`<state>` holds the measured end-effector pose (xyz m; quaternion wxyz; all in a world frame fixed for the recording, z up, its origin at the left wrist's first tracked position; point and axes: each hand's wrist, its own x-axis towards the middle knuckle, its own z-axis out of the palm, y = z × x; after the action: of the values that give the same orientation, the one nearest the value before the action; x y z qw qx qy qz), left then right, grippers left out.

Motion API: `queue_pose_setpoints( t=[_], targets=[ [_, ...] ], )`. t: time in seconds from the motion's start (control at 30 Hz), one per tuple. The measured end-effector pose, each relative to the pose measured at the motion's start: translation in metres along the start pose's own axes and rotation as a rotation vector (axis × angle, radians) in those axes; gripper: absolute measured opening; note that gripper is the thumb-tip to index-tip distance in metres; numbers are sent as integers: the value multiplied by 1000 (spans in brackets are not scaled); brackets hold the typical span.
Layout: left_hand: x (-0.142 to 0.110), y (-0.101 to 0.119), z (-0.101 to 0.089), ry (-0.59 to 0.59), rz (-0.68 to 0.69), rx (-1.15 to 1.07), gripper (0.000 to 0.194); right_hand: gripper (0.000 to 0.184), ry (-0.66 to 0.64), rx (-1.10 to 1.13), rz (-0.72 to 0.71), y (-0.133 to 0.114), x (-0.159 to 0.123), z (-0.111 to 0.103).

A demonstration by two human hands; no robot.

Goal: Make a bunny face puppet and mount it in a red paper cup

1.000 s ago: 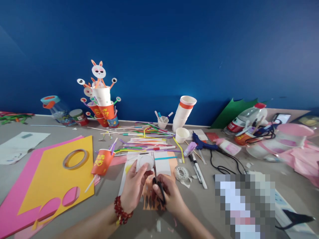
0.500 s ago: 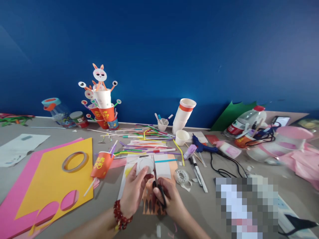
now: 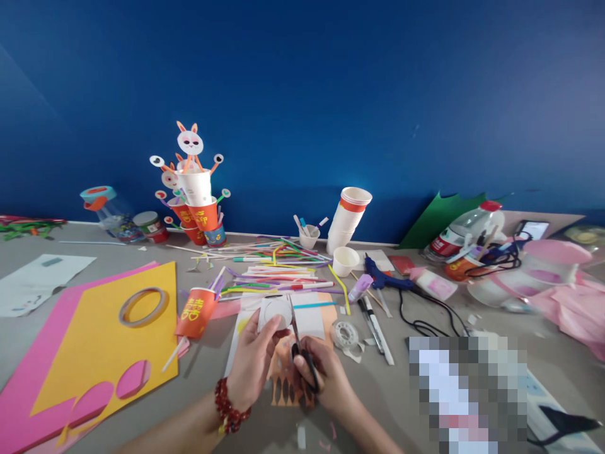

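My left hand (image 3: 253, 366), with a red bead bracelet at the wrist, pinches a small white paper piece with a circle drawn on it (image 3: 275, 312), held just above the table. My right hand (image 3: 326, 373) grips black-handled scissors (image 3: 299, 343), whose blades point up at the right edge of the paper piece. Under both hands lies an orange paper sheet with dark leaf shapes (image 3: 287, 386) and a white sheet (image 3: 309, 318).
A yellow sheet on a pink one (image 3: 94, 343) with a tape ring (image 3: 142, 306) lies left. An orange cup (image 3: 196, 311), many coloured straws (image 3: 278, 268), a clear tape roll (image 3: 345, 333), pens, a blue glue gun (image 3: 384, 275), stacked cups (image 3: 347, 217) and a bottle (image 3: 466, 230) crowd the grey table.
The hands stay nearly in place. The scissors and right hand have shifted slightly right and down along the paper's edge; the view has tilted a little.
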<state>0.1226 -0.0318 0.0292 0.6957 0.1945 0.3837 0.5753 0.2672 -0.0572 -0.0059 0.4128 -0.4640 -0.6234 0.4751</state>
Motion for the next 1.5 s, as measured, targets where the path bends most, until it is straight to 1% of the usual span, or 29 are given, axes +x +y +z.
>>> queue_pose_setpoints(
  t=[0.13,0.37,0.5,0.6,0.83,1.0,1.1,1.3,1.5],
  targets=[
    [-1,0,0,-6,-5,-24,30,45,13,-32,-7,2,-1,0],
    [-2,-1,-2,-16,-20,-39,31,47,-20,40,4,-1,-1,-1],
    [0,0,-2,-14,-10,-29,31,50,5,20,-19,-3,1,-1],
    [0,1,-3,-19,-10,-29,31,50,-3,33,-27,-4,1,-2],
    [3,-1,-7,-51,27,-6,29,50,-60,113,33,-6,-1,-3],
    [4,0,-10,-54,7,5,28,52,-78,157,87,-4,-1,-5],
    [4,0,-10,-57,14,10,26,52,-92,165,94,-3,0,-7],
    [6,0,-14,-32,40,61,28,50,-102,156,107,-6,-1,-11],
    [7,2,-15,-47,46,67,30,51,-114,163,132,-9,-1,-12]
  ],
)
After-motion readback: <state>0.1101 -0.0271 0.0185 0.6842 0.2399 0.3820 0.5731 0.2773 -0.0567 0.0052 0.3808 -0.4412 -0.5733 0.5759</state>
